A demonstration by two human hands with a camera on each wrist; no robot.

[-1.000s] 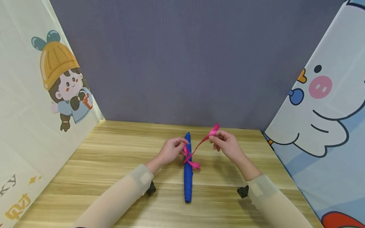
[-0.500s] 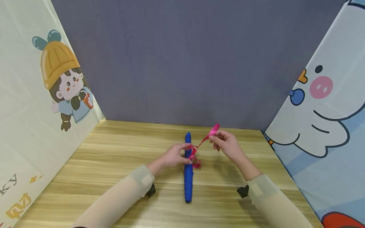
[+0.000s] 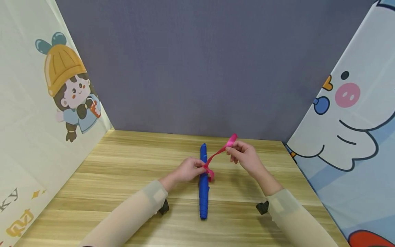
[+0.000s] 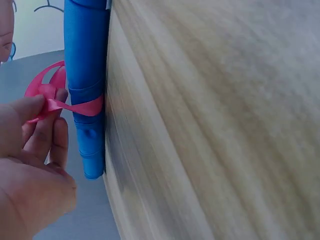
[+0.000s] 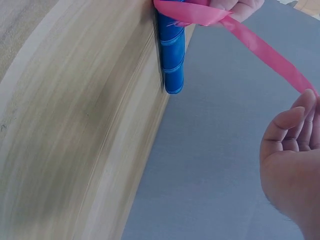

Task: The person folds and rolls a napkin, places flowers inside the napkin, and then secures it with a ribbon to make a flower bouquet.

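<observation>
A tightly rolled blue bundle (image 3: 203,199) lies lengthwise on the table, its far end toward the back wall. Around its upper part goes a pink ribbon (image 4: 87,108). My left hand (image 3: 189,169) pinches the ribbon between thumb and fingers just over the roll; the left wrist view shows a loop beside these fingertips. Off to the right and raised, my right hand (image 3: 245,157) pinches the other stretch of ribbon (image 5: 270,52), which runs slanting up from the roll. A short pink tail hangs at the roll's right side.
The wooden table (image 3: 123,164) ends at a grey back wall (image 3: 197,68). Printed cartoon panels stand at the left (image 3: 24,103) and right (image 3: 355,130). A black wrist device (image 3: 263,207) sits under the right sleeve.
My left hand has shifted, opened its fingers across the roll, and now pinches the ribbon close to the crossing. The right hand keeps its hold and has barely moved.
</observation>
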